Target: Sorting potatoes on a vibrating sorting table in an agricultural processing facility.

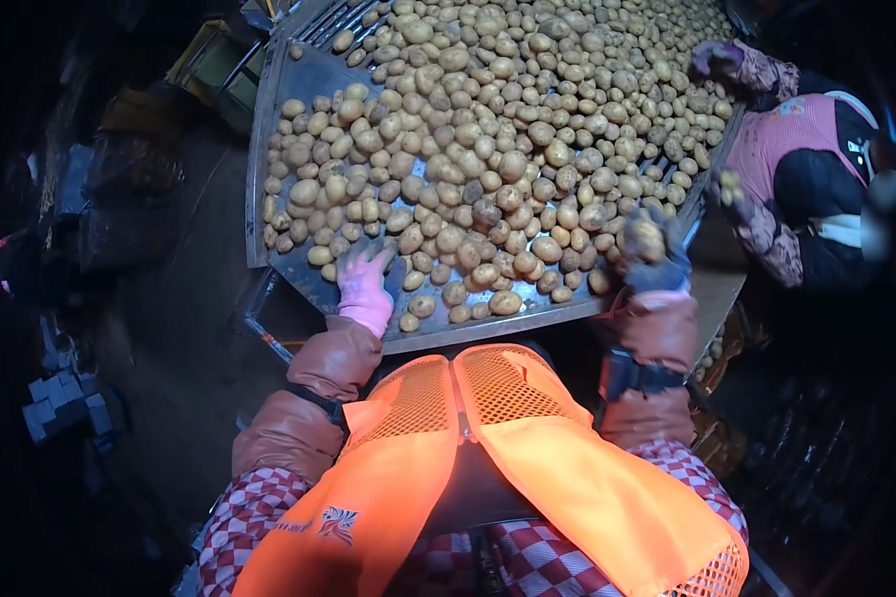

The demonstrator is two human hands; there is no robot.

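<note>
A broad heap of potatoes (508,169) lies on a metal sorting table (314,80) in front of me. My left hand (366,281), in a pink glove with grey fingers, rests at the near left edge of the heap. Its fingers are stretched out against the potatoes, gripping none of them. Over the table's right edge, my right hand (667,261) wears a dark glove and is somewhat blurred. A potato (646,241) shows in its fingers. Brown sleeve covers wrap both forearms.
Across the table's right side, a co-worker (811,169) in a pink vest reaches toward the potatoes with gloved hands. Below the right edge, more potatoes (712,358) lie beside a panel. A yellowish-green crate (219,70) stands by the far left corner. Grey blocks (68,406) sit at the left.
</note>
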